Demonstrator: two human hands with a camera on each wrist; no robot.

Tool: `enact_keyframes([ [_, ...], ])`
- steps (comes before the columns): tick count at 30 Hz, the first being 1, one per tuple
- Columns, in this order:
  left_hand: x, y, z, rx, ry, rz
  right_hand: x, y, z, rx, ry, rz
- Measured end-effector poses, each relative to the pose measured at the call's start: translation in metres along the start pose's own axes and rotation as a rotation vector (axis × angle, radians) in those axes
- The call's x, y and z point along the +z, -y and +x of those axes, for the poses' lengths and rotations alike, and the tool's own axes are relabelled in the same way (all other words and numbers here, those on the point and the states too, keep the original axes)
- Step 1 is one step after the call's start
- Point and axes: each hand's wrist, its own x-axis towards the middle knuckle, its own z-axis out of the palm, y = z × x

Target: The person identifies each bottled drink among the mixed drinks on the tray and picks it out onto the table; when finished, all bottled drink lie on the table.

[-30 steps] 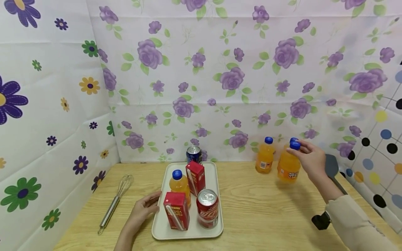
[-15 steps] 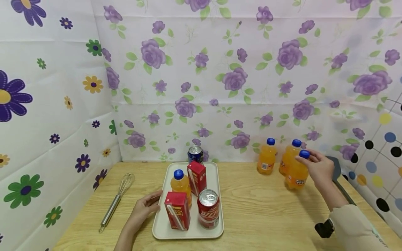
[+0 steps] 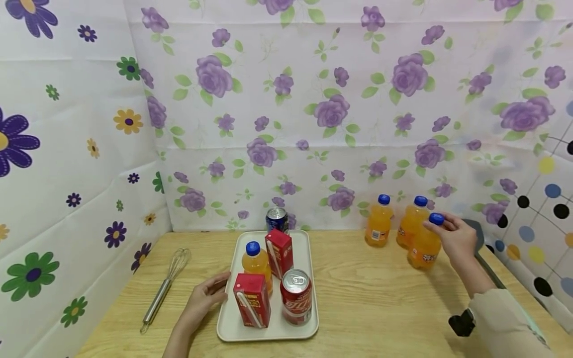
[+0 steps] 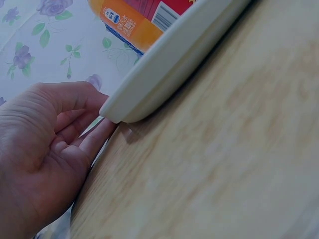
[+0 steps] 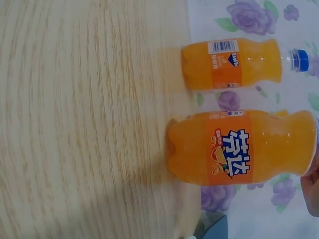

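Observation:
In the head view my right hand [image 3: 458, 241] pinches the top of an orange soda bottle [image 3: 423, 248] just below its blue cap. The bottle stands upright, its base close over the table, and its printed label faces the right wrist camera [image 5: 232, 149]. Two matching bottles are beside it: one partly hidden right behind [image 3: 408, 226], the other bottle [image 3: 378, 223] a little left. At the left rim of a cream tray [image 3: 224, 323], the relaxed fingers of my left hand [image 3: 201, 301] touch the edge, also visible in the left wrist view.
On the tray are two red drink cartons [image 3: 252, 301], another orange bottle [image 3: 256, 263], a red can [image 3: 296, 298] and a dark blue can [image 3: 276, 220]. A whisk [image 3: 163, 288] lies left. A grey utensil [image 3: 476, 236] lies behind my right hand. Patterned cloth [image 3: 286, 109] walls the table.
My right hand has moved the pinched bottle rightward and nearer, uncovering more of the bottle behind it. It has barely moved in the last half second. My left hand stays at the tray.

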Motion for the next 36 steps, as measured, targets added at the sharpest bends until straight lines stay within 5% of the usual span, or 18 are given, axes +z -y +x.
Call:
enact_keyframes([
  [12, -0.001, 0.001, 0.0, 0.011, 0.016, -0.022, -0.001, 0.0, -0.004, -0.17, 0.083, -0.123],
  [24, -0.001, 0.002, 0.001, 0.013, 0.023, -0.033, -0.008, 0.033, -0.007, -0.269, 0.06, -0.074],
  [31, -0.002, 0.001, -0.001, 0.008, 0.016, -0.033, 0.012, 0.05, -0.026, -0.455, 0.107, -0.063],
  [36, -0.002, 0.001, -0.001, 0.009, 0.035, -0.047, 0.034, 0.059, -0.036, -0.509, 0.175, -0.041],
])
